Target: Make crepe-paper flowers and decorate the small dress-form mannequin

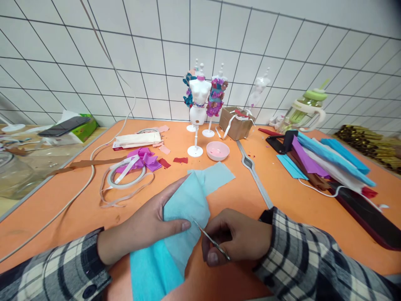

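My left hand [156,223] pinches a folded light-blue sheet of crepe paper [186,202], thumb on top and fingers hidden beneath it. The sheet's lower end hangs toward the table's near edge. In my right hand [233,236] is a pair of small silver scissors [213,240], fingers curled around the handles. The blade tips touch the right side of the paper, close to my left thumb. Just beyond the folded sheet lies a flat pale-blue paper piece [219,177].
White mini mannequins [200,100] stand at the back, some flower-covered, near a pink bowl [218,151] and cardboard box [237,123]. Tape rolls [125,179] and purple paper [145,159] lie left. Folded coloured papers [332,156] and a green-lidded bottle [308,108] sit right. A cable [92,171] crosses the left side.
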The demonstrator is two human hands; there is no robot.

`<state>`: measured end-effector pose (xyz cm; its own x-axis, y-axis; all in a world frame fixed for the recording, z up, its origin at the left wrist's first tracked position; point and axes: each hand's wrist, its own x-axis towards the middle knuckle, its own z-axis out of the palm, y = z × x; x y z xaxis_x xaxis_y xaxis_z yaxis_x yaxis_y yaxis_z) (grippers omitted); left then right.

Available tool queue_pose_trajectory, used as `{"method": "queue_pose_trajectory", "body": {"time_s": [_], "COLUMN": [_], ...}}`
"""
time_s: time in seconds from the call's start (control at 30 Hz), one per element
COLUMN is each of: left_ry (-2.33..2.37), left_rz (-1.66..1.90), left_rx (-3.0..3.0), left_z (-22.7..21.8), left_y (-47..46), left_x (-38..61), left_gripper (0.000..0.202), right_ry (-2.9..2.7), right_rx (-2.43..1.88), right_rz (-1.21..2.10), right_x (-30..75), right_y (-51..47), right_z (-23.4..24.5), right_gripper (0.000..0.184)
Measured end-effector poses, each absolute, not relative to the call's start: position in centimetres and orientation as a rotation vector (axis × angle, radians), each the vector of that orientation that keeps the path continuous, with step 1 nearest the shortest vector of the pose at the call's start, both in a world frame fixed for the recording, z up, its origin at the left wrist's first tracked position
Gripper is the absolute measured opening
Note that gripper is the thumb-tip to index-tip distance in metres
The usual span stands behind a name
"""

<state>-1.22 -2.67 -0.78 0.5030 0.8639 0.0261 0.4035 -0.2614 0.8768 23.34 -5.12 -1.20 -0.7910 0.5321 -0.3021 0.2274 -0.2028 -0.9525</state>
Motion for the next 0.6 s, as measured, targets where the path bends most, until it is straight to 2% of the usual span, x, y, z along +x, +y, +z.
{"method": "queue_pose_trajectory", "body": {"time_s": [0.3,0.6], "left_ry": [1.058,1.055], "left_rz": [0.643,0.649], "left_rx": [1.900,1.883], "left_z": [-0.46,-0.68], "left_y": [-2.63,-2.65], "left_x": [-1.12,-1.09], "left_gripper": [0.092,0.093], "right_ry": [-1.812,-1.844], "right_rx": [-0.912,-0.901], "right_rz": [2.092,2.073], "right_x": [23.38,23.23], "right_y": [-5.04,-5.15], "right_z": [-1.43,-1.35], "right_gripper": [0.043,0.051]}}
